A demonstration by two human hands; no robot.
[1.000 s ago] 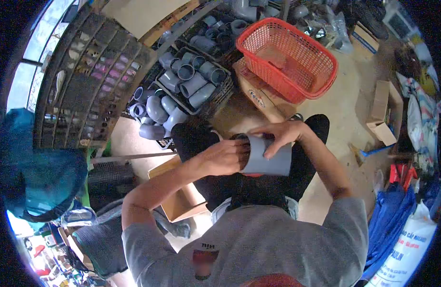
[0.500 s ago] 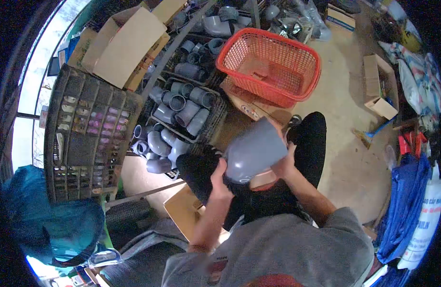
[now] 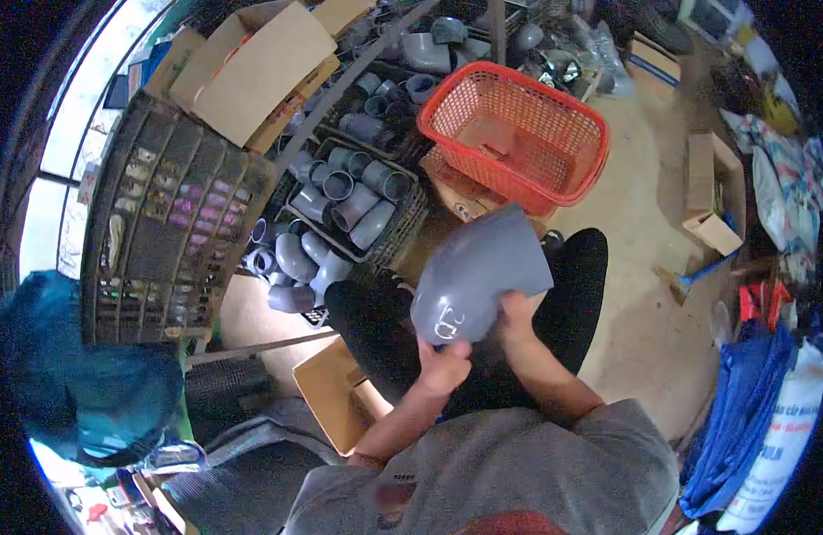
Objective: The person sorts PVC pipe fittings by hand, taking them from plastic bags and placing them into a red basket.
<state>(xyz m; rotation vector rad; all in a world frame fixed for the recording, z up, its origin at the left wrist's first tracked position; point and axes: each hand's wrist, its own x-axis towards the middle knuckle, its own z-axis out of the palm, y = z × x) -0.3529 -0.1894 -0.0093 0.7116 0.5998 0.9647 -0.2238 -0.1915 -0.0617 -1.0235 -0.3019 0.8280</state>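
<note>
A large grey plastic pipe elbow (image 3: pixel 478 276) is held up in front of me, over my black-trousered knees, with white handwriting on its lower end. My left hand (image 3: pixel 444 364) grips its lower left end from below. My right hand (image 3: pixel 516 314) holds its lower right side, fingers mostly hidden behind the fitting. Both arms rise from my grey T-shirt at the bottom of the head view.
A red plastic basket (image 3: pixel 518 134) sits on a carton ahead. Black crates of grey pipe fittings (image 3: pixel 353 196) stand to the left, with loose elbows (image 3: pixel 291 263) on the floor. A dark crate (image 3: pixel 161 232), cardboard boxes (image 3: pixel 260 71) and an open box (image 3: pixel 335 392) lie left; bags (image 3: pixel 759 419) right.
One second ago I held a grey fitting low at my lap, left hand at its end. I have lifted the grey elbow up; it now shows its written side.
</note>
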